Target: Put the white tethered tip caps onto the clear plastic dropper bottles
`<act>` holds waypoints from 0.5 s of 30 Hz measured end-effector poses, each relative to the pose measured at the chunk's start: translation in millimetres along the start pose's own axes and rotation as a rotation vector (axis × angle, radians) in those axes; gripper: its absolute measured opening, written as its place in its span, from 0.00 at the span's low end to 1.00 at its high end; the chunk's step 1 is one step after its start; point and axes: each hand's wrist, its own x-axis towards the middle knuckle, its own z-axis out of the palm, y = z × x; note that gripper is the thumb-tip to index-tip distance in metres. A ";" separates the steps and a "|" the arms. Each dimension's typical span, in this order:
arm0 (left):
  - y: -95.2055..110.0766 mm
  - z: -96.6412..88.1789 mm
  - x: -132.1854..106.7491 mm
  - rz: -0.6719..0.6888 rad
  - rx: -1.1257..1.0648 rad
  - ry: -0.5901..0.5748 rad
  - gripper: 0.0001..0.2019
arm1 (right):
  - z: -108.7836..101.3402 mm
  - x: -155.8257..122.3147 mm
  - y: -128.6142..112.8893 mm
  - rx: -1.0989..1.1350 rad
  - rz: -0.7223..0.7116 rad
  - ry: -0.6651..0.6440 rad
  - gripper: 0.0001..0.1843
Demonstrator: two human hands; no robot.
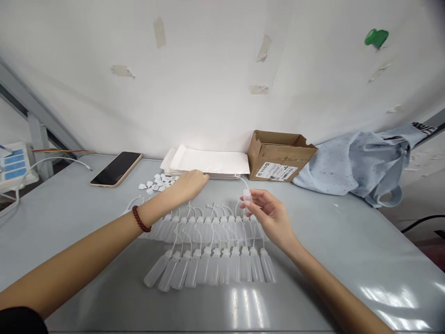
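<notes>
My right hand [273, 215] pinches a small translucent plastic bottle [247, 195] between thumb and fingers, its thin white tube bending up and to the left. My left hand [193, 183] is closed at the front edge of a stack of white papers or envelopes [210, 161]. Its fingertips are turned away, so whatever they may hold is hidden. Just left of that hand lies a pile of small white caps [158, 182]. Below both hands, translucent bottles with curved white tubes lie side by side in a back row [205, 229] and a front row [215, 266].
An open cardboard box [281, 155] stands against the wall, right of the papers. Light blue cloth [351, 162] is heaped at the right end of the grey table [104, 297]. A phone [117, 169] and a white cable [66, 158] lie at the left.
</notes>
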 end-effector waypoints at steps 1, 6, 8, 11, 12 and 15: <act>1.6 0.4 2.3 -0.005 0.015 -0.017 0.08 | -1.7 -2.0 1.5 -0.002 -0.004 0.007 0.13; 6.5 -1.4 9.3 -0.005 0.010 -0.052 0.10 | -5.6 -6.0 2.1 -0.012 -0.015 0.015 0.12; 8.4 -5.5 8.0 0.004 -0.025 -0.026 0.07 | -5.1 -6.1 1.3 -0.021 -0.015 0.007 0.12; 14.0 -16.9 -3.0 0.037 -0.122 0.036 0.07 | -4.2 -7.9 0.1 -0.050 -0.017 -0.016 0.12; 17.1 -21.5 -9.6 0.056 -0.167 0.053 0.07 | -3.8 -9.2 -0.4 -0.068 -0.019 -0.027 0.13; 30.3 -32.1 -35.8 0.141 -0.323 0.065 0.05 | -1.2 -15.0 -3.0 -0.161 -0.056 -0.084 0.12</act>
